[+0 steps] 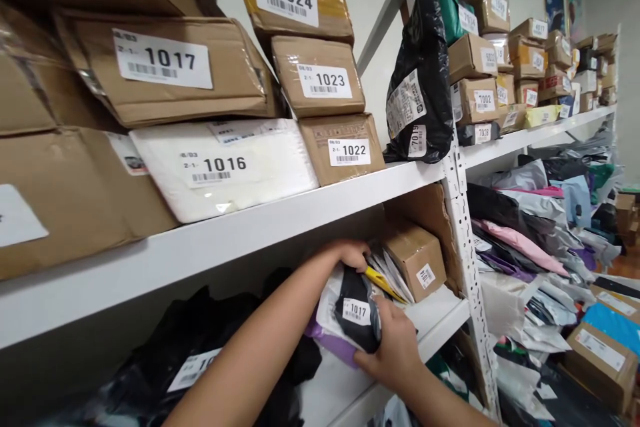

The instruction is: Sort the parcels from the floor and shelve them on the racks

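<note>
On the lower shelf, my right hand (397,347) is closed around the edge of a black parcel bag (356,313) labelled 1017, its thumb low at the front. White and purple mailer bags (335,350) are bunched right behind that parcel. Farther in, my left hand (354,255) reaches over the bunch with curled fingers at the top end of a yellow mailer (385,282). Its fingertips are partly hidden. Several thin white packets lean beside the yellow one, against a brown carton (417,260).
The upper shelf edge (300,213) runs above my arms, carrying numbered boxes such as a white parcel (250,160) and a carton (170,67). A perforated white post (465,247) stands at right. Black bags (200,327) lie lower left; heaped mailers (530,240) fill the neighbouring rack.
</note>
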A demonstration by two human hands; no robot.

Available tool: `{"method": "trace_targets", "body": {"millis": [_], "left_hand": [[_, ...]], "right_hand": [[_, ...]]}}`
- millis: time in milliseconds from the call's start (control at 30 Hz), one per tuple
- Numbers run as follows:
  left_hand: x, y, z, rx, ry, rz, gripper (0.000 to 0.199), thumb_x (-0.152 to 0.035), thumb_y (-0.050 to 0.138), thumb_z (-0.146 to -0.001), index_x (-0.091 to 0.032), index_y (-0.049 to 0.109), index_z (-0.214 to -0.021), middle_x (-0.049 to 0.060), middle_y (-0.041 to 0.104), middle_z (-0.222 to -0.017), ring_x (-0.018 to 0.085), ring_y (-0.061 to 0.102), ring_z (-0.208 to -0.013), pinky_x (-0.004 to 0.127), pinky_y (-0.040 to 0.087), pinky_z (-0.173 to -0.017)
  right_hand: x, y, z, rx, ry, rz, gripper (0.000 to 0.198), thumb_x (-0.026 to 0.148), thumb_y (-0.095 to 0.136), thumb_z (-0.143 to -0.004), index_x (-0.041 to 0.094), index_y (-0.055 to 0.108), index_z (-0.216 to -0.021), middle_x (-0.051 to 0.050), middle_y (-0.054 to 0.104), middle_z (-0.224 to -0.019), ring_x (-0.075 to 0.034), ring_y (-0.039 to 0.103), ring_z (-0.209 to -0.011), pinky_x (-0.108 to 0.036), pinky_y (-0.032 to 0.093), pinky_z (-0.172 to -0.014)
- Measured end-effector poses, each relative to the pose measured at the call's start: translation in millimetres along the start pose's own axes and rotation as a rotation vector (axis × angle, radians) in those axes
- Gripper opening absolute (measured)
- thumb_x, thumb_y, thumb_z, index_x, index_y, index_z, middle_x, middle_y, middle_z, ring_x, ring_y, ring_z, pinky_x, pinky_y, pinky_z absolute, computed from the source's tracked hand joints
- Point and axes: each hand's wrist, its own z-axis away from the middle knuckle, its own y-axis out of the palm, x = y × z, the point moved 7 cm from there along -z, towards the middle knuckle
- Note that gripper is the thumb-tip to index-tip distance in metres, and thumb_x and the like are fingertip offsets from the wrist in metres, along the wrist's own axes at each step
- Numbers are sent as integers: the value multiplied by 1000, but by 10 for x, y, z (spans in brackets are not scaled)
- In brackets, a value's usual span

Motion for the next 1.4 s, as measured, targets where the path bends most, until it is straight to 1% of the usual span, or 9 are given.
{"method": "trace_targets", "body": {"millis": [100,333,633,900,967,1133,1200,1300,1400], "left_hand": [[-83,47,64,10,-10,16,71,-8,71,-62,-15,70,-133,15,74,-134,29,73,-112,29,57,-89],[-127,28,218,-125,14,55,36,-6,49,-74,-14,81,-89,17,82,-106,33,75,-95,40,56,-85],[-270,35,229,7,301,441,43,-6,48,-69,-19,84,-90,4,84,-102,20,75,-100,27,55,-93],[-492,-13,234,112,302,511,22,-25,52,-73,-18,73,-71,7,79,-82,23,73,-88,30,56,-83],[-617,-52,284,74,255,428,28,-32,58,-73,-17,76,-88,10,79,-97,27,71,-95,34,56,-87],[-1010,51,438,18,114,-153,89,-40,85,-62,-20,61,-145,24,60,-147,43,65,-123,56,52,-106],[-1171,166,434,15,130,-322,78,-24,86,-66,-22,65,-141,24,64,-143,43,70,-116,55,58,-95],[-1317,260,375,-50,138,-424,33,-4,64,-83,-15,80,-110,22,79,-108,36,77,-99,44,62,-80],[-1405,256,375,-103,166,-431,31,0,53,-89,-12,81,-91,20,80,-88,32,78,-92,37,60,-76]], "right_hand": [[-7,14,2,-8,8,-1,78,32,73,-60,10,60,-134,-21,75,-122,-41,72,-112,-58,60,-98],[-88,54,41,-90,57,34,75,33,77,-58,9,60,-126,-24,76,-115,-41,75,-103,-57,62,-94],[-144,189,159,-209,-106,115,81,30,80,-55,11,53,-129,-25,73,-120,-41,74,-108,-57,62,-96],[-209,240,191,-194,-141,97,81,28,78,-57,14,50,-131,-23,71,-123,-40,71,-111,-58,59,-99],[-206,241,198,-202,-154,87,83,29,79,-57,15,47,-132,-23,69,-127,-41,69,-116,-58,57,-103],[-201,190,227,-276,-141,81,81,31,84,-53,19,48,-125,-19,65,-122,-41,65,-114,-59,58,-98],[-182,138,255,-345,-161,89,81,32,86,-51,20,49,-122,-17,63,-116,-40,64,-107,-61,58,-94],[-176,66,300,-440,-169,115,85,35,90,-48,19,48,-120,-17,59,-115,-41,61,-106,-66,55,-95],[-182,45,323,-482,-158,158,87,43,94,-49,17,49,-119,-21,55,-122,-44,56,-115,-70,51,-99]]}}
